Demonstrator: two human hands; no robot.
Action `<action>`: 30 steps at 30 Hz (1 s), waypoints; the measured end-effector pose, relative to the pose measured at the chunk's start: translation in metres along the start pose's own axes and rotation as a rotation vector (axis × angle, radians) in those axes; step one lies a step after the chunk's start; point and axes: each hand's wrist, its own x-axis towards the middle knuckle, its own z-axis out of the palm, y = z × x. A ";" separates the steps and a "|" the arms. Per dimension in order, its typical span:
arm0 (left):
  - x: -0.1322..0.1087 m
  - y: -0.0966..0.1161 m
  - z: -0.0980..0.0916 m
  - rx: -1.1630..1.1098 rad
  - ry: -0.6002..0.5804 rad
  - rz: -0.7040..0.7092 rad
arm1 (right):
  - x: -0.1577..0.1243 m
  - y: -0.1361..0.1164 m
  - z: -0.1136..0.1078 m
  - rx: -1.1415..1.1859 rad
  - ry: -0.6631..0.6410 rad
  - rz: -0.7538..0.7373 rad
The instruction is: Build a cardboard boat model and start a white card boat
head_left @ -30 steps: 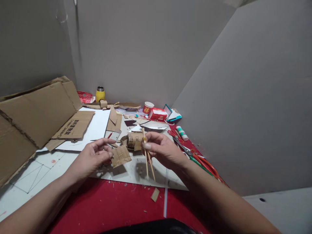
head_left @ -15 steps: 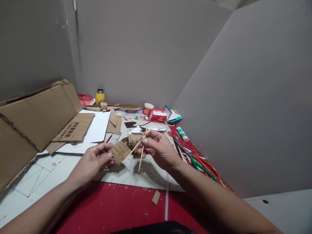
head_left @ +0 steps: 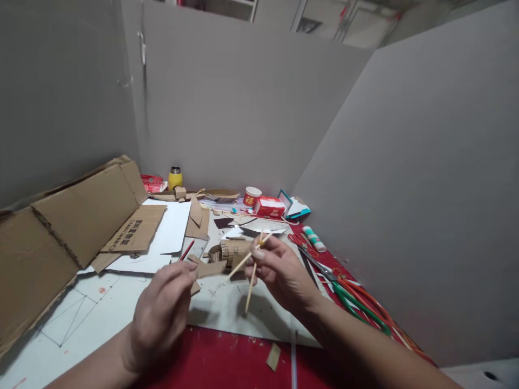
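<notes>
I'm pinching two pointed wooden sticks [head_left: 251, 286] between the thumb and fingers of my right hand [head_left: 281, 273], above the white board [head_left: 227, 302]. The sticks are crossing near their upper ends, where a yellow band [head_left: 261, 243] is showing just by the fingertips, and their points are spreading apart and aiming downward. My left hand [head_left: 162, 310] is curling with its fingertips drawn in — its back is hiding the grip, so I can't tell whether it is pinching anything. A bit of cardboard [head_left: 195, 288] is showing just beside it, partly hidden.

Just beyond the sticks, a printed cardboard roll [head_left: 235, 248] is lying on the board, with a flat cardboard strip [head_left: 211, 268] in front of its left end. A red pen-like stick [head_left: 186, 250] is lying to the left of the roll. Nearer me, a small cardboard scrap [head_left: 273, 357] is resting on the red tabletop [head_left: 223, 354].

Farther out to the right, orange-handled scissors [head_left: 359, 292] are lying alongside green handles [head_left: 351, 303], and a white-and-green cylinder [head_left: 314, 239] is lying beyond them. At the back, a red-and-white paper cup [head_left: 252, 197] is standing beside a red box [head_left: 270, 207]. To the left, a yellow bottle [head_left: 175, 179] is standing near the wall — a large cardboard sheet [head_left: 95, 202] is leaning in front.
</notes>
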 end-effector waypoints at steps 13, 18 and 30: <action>0.005 0.021 0.012 -0.324 0.015 -0.637 | -0.025 -0.011 0.008 -0.103 -0.181 -0.185; 0.018 0.020 0.012 -0.594 -0.162 -0.906 | -0.003 -0.017 0.018 -0.157 -0.109 -0.050; 0.023 0.021 0.009 -0.559 -0.149 -0.893 | 0.021 -0.019 0.025 -0.215 -0.062 0.118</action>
